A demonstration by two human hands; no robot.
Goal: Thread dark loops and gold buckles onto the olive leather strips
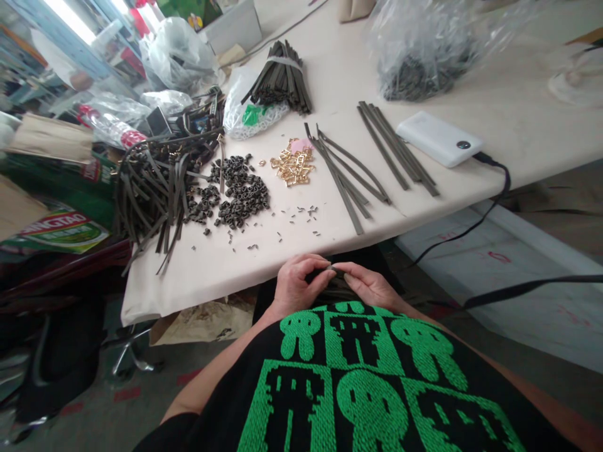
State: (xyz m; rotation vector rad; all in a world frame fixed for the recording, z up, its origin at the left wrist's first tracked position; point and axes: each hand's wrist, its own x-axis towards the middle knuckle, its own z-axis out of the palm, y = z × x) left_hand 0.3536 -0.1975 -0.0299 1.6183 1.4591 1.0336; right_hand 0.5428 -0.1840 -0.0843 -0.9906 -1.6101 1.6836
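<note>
Head view: left hand [296, 287] and right hand [371, 286] are both pinched shut on one dark strip [332, 270], steadying it from either side just below the table [518, 125] edge. Loose strips [351, 172], dark rings [238, 191] and gold clasps [293, 164] lie within reach.

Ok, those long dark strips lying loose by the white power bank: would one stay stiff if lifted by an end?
Probably floppy: the strips are thin and flat, and similar ones in the heap droop over the table edge. Likely light, and too flat to roll. They lie packed side by side, so dragging one may shift its neighbours.
</note>
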